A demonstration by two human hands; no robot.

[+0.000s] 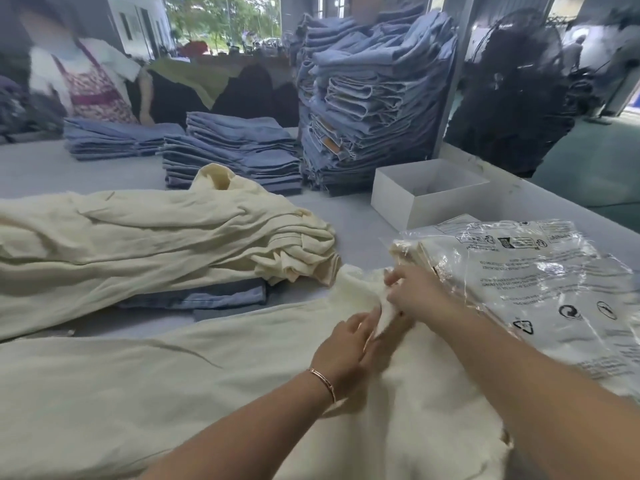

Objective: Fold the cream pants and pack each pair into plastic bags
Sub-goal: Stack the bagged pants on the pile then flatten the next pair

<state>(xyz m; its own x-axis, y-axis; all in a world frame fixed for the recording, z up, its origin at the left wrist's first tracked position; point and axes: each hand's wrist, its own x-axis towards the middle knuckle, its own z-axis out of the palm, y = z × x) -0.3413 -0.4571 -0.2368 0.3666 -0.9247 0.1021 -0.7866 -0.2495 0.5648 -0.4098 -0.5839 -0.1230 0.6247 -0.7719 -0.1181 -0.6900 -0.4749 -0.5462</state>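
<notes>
Left of the fingers, a heap of unfolded cream pants [138, 244] lies on the desk [52, 168]. The pair being worked [173, 393] is spread flat beneath both arms. The left hand [341, 344] pinches a small white flap [384, 318], its fingers [356, 322] curled on it; the right hand [414, 292] grips the same fabric edge, fingers together. Just right of them lie plastic bags [540, 289]. Folding seems barely begun; next the waist likely needs straightening before folding.
</notes>
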